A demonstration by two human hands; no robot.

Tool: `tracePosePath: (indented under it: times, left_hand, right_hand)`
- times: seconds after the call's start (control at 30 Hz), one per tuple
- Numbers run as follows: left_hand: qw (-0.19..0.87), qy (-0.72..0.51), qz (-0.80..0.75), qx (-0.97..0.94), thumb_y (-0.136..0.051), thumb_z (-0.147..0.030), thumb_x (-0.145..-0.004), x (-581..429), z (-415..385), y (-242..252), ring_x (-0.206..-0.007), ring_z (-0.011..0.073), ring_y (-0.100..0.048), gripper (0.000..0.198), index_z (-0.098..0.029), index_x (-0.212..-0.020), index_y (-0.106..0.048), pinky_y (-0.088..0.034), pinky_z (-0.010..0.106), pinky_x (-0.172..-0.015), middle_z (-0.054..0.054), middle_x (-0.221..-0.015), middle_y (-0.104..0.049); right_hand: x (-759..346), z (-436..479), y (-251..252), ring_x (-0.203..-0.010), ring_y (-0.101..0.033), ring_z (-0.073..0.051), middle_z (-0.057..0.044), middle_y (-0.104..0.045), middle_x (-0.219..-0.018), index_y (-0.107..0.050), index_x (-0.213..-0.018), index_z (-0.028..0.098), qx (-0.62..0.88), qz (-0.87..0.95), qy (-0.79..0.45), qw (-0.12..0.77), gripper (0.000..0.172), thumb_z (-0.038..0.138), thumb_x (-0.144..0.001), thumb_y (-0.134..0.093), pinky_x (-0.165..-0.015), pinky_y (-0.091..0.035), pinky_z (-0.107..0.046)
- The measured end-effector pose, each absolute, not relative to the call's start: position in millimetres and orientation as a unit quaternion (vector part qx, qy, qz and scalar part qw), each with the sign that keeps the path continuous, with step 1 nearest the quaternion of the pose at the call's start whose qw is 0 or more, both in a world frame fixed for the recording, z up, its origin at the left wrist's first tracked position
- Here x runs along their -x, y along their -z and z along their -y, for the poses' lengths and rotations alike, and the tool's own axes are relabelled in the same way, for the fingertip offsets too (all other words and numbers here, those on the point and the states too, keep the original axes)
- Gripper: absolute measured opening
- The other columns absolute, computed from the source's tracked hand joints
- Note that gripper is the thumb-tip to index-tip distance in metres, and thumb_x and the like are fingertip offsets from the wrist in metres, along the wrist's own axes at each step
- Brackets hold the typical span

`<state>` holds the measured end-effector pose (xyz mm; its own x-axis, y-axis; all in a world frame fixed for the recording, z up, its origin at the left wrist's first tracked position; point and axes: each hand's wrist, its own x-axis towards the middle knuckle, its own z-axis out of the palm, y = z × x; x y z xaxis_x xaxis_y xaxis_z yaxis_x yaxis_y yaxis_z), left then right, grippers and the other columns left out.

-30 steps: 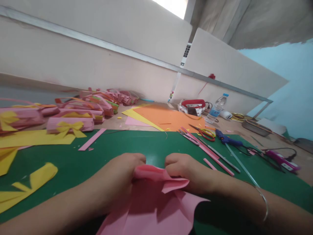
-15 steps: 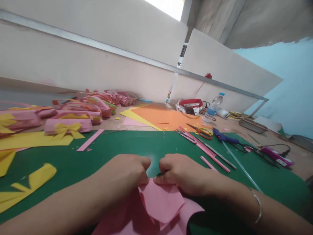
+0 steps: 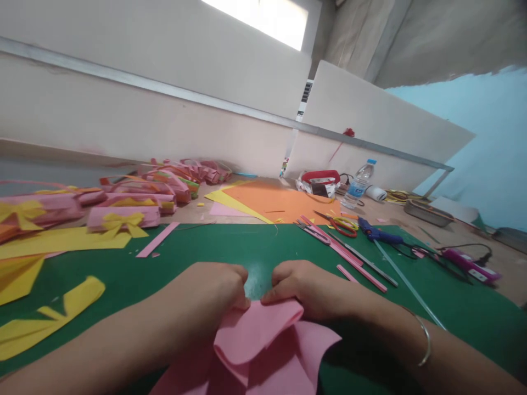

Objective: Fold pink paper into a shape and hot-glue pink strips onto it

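Pink paper (image 3: 263, 332), curled over into a loose loop at its top, is pinched at the upper edge by both hands at the bottom middle of the view. My left hand (image 3: 220, 285) is closed on the paper's left side, thumb and curled fingers around the edge. On the right side, my right hand (image 3: 298, 285) grips the same edge with the thumb pressed on it. The lower sheet spreads below, its right corner lifting off the green mat (image 3: 230, 244). The fingertips behind the paper are hidden.
Pink paper bags with yellow bows (image 3: 123, 219) pile up at the left, near yellow paper pieces (image 3: 53, 318). Orange sheets (image 3: 267, 197) lie behind the mat. Toward the right are scissors (image 3: 341, 224), tweezers, pink strips, a blue glue gun (image 3: 379, 233), a purple power strip (image 3: 467, 264) and a bottle (image 3: 359, 184).
The paper's top flap has curled into a rounder fold and shifted a little left. Both hands keep their grip. The view has tilted slightly upward.
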<state>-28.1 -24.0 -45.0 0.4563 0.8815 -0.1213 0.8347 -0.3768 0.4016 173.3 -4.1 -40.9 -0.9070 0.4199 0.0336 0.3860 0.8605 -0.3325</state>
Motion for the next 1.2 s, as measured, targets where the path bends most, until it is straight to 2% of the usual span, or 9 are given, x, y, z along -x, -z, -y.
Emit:
tracePosePath:
  times: [0.1,0.2,0.37,0.47,0.73,0.87,1.03,1.1,1.2]
  left_hand:
    - [0.226,-0.029,-0.559,-0.798,-0.050,-0.025,-0.062,27.3,24.9,40.5,-0.044,0.0090,-0.025,0.021,-0.021,-0.049,-0.033,-0.012,0.027,-0.045,-0.007,-0.051,-0.024]
    - [0.276,-0.026,-0.474,-0.836,-0.053,-0.019,-0.053,35.2,21.1,43.1,-0.051,0.0091,-0.028,0.015,-0.020,-0.047,-0.039,-0.014,0.026,-0.045,-0.006,-0.057,-0.032]
    - [0.397,-0.120,-0.450,-0.791,-0.043,-0.020,-0.066,49.3,17.7,43.4,-0.060,0.0110,-0.040,0.012,-0.019,-0.063,-0.054,-0.030,0.020,-0.053,-0.006,-0.061,-0.047]
    - [0.481,-0.122,-0.419,-0.760,-0.047,-0.022,-0.066,50.0,18.0,37.7,-0.068,0.0139,-0.049,0.018,-0.020,-0.077,-0.062,-0.036,0.021,-0.061,-0.004,-0.073,-0.059]
    - [0.411,-0.164,-0.499,-0.745,-0.047,-0.026,-0.064,38.5,16.1,44.5,-0.054,0.0102,-0.031,0.015,-0.019,-0.051,-0.042,-0.023,0.023,-0.048,-0.006,-0.054,-0.034]
    - [0.439,-0.190,-0.512,-0.714,-0.052,-0.030,-0.062,34.5,16.1,50.3,-0.054,0.0100,-0.033,0.015,-0.018,-0.055,-0.047,-0.026,0.022,-0.048,-0.006,-0.055,-0.037]
    - [0.432,-0.201,-0.523,-0.707,-0.050,-0.027,-0.060,35.6,15.9,53.0,-0.051,0.0092,-0.034,0.012,-0.018,-0.052,-0.048,-0.025,0.022,-0.047,-0.007,-0.051,-0.036]
    - [0.427,-0.196,-0.541,-0.698,-0.051,-0.028,-0.062,35.3,16.1,51.3,-0.050,0.0104,-0.040,0.014,-0.017,-0.054,-0.053,-0.027,0.022,-0.047,-0.006,-0.051,-0.043]
    - [0.447,-0.236,-0.525,-0.685,-0.054,-0.024,-0.061,32.9,17.1,46.7,-0.063,0.0156,-0.054,0.018,-0.015,-0.074,-0.063,-0.040,0.023,-0.057,-0.002,-0.066,-0.062]
  right_hand:
    - [-169.5,1.6,40.3,-0.059,-0.045,-0.009,0.002,-0.049,-0.061,-0.069,-0.072,0.013,0.238,0.951,-0.184,0.067,0.009,0.010,-0.076,-0.060,-0.055,-0.033,-0.019]
    - [-170.1,-1.5,42.4,-0.056,-0.039,-0.008,0.004,-0.043,-0.057,-0.060,-0.058,0.012,0.285,0.931,-0.209,0.092,0.012,0.011,-0.070,-0.063,-0.052,-0.030,-0.019]
    - [-177.6,-2.7,35.5,-0.061,-0.039,-0.008,0.005,-0.043,-0.066,-0.057,-0.073,0.015,0.336,0.846,-0.400,0.104,0.010,0.024,-0.071,-0.061,-0.053,-0.033,-0.017]
    - [-179.3,-0.6,30.5,-0.062,-0.037,-0.008,0.005,-0.040,-0.067,-0.051,-0.069,0.016,0.344,0.832,-0.419,0.116,0.009,0.023,-0.073,-0.054,-0.054,-0.032,-0.017]
    - [-171.6,1.7,31.9,-0.052,-0.030,-0.007,0.005,-0.035,-0.058,-0.043,-0.059,0.017,0.431,0.790,-0.428,0.086,0.017,0.025,-0.064,-0.058,-0.041,-0.023,-0.017]
    - [-166.1,1.1,31.4,-0.051,-0.030,-0.006,0.005,-0.035,-0.057,-0.045,-0.057,0.016,0.445,0.783,-0.425,0.084,0.018,0.025,-0.061,-0.060,-0.040,-0.023,-0.018]
    - [-161.3,2.1,40.6,-0.053,-0.032,-0.006,0.006,-0.037,-0.059,-0.047,-0.062,0.016,0.408,0.769,-0.461,0.173,0.009,0.017,-0.063,-0.056,-0.044,-0.026,-0.017]
    - [-160.0,3.3,42.9,-0.055,-0.035,-0.006,0.006,-0.041,-0.062,-0.050,-0.069,0.016,0.393,0.760,-0.472,0.210,0.010,0.016,-0.062,-0.058,-0.046,-0.028,-0.017]
    - [-158.1,4.7,43.3,-0.054,-0.036,-0.006,0.007,-0.042,-0.061,-0.048,-0.069,0.016,0.414,0.751,-0.457,0.236,0.017,0.013,-0.058,-0.060,-0.044,-0.028,-0.016]
